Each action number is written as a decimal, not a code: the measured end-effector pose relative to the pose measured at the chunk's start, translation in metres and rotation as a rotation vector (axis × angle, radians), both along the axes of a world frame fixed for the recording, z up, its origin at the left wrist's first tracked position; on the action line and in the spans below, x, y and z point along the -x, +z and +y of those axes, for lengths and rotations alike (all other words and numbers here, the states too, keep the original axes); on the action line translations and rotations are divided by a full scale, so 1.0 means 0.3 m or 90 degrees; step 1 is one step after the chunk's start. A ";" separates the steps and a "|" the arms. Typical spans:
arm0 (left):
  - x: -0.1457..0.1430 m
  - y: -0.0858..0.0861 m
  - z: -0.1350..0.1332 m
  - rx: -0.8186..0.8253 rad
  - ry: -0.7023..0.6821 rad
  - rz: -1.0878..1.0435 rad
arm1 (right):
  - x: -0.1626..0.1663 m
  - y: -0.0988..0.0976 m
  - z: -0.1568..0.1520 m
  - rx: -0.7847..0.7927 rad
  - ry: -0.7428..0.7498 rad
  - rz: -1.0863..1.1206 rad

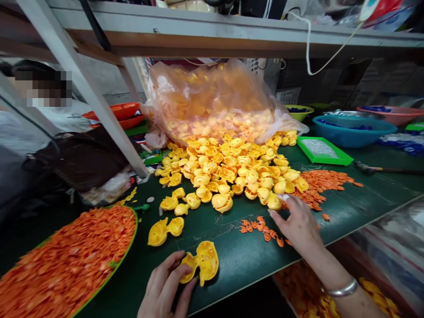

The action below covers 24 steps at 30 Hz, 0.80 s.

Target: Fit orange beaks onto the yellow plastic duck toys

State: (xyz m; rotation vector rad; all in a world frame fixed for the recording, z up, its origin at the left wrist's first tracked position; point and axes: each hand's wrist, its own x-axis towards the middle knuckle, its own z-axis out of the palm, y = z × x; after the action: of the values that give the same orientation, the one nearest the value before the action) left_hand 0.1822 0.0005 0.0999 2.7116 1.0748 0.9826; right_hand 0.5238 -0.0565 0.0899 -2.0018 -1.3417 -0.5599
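Observation:
My left hand (pixel 167 285) is closed on a yellow plastic duck shell (pixel 207 260), its hollow inside facing up, low over the front of the table. Thumb and fingers pinch its smaller left part. My right hand (pixel 301 225) reaches to the front right edge of a pile of yellow duck shells (pixel 228 170). Its thumb and forefinger are apart, with their tips at a yellow shell (pixel 274 202); whether they grip it is unclear. Small orange pieces (pixel 265 229) lie just left of this hand. Another opened yellow shell (pixel 165 230) rests beyond my left hand.
A large green-rimmed tray (pixel 135 221) of orange pieces stands at left. More orange pieces (pixel 323 183) lie right of the pile. Behind are a clear plastic bag (pixel 212 97), a green tray (pixel 342 159) and a blue basin (pixel 354 134). A shelf (pixel 215 26) hangs overhead; a person (pixel 66 117) sits left.

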 end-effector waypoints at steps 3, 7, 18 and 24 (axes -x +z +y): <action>-0.008 0.020 -0.030 0.066 0.024 -0.010 | -0.012 -0.006 0.007 -0.006 0.004 -0.014; -0.016 0.038 -0.057 0.131 0.045 -0.021 | 0.038 0.017 -0.032 -0.064 0.050 0.007; -0.038 0.075 -0.075 0.148 0.087 -0.037 | 0.219 0.051 -0.066 0.060 0.337 0.069; -0.021 0.045 -0.040 0.128 0.143 0.082 | 0.221 0.058 0.015 0.159 0.344 0.002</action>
State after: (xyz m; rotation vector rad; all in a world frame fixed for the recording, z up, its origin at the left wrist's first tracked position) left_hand 0.1885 -0.0115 0.1134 2.5605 1.4421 0.6864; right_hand 0.4576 -0.0519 0.1072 -1.7051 -1.9310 -0.1415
